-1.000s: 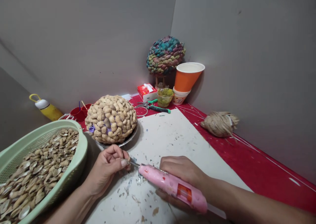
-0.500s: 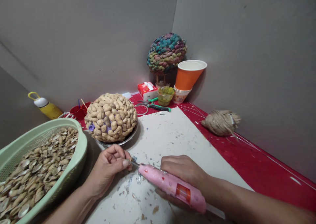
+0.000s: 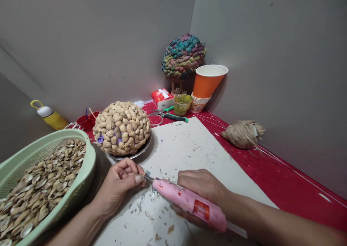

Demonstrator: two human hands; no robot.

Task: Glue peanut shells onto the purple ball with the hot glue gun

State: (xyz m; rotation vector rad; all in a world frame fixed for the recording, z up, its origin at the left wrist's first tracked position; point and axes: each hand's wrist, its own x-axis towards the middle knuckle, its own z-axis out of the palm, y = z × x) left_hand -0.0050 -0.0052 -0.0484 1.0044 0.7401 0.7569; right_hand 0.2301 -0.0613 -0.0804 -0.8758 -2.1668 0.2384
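My right hand [image 3: 203, 184] is wrapped round a pink hot glue gun [image 3: 179, 197], a clear glue stick [image 3: 236, 230] jutting from its back end. The gun's metal nozzle points left, up to the fingertips of my left hand [image 3: 126, 175]. Those fingers pinch a small pale peanut shell [image 3: 144, 178], mostly hidden by thumb and fingers. Just beyond my left hand, a ball covered in peanut shells [image 3: 123, 126] rests in a shallow metal dish [image 3: 142, 152]; purple shows through gaps between the shells.
A green basket [image 3: 90, 157] of loose shells stands at left. Along the back are a yellow bottle [image 3: 55, 120], red cups [image 3: 84, 122], tissues [image 3: 162, 98], pliers [image 3: 173, 117], a plastic tub [image 3: 182, 105], paper cups [image 3: 207, 85] and a coloured shell ball [image 3: 184, 56]. Twine [image 3: 242, 134] lies right. Scraps litter the white board [image 3: 189, 148].
Almost nothing differs. The glue gun and my right hand have shifted very slightly; my left hand keeps its pinch by the nozzle.
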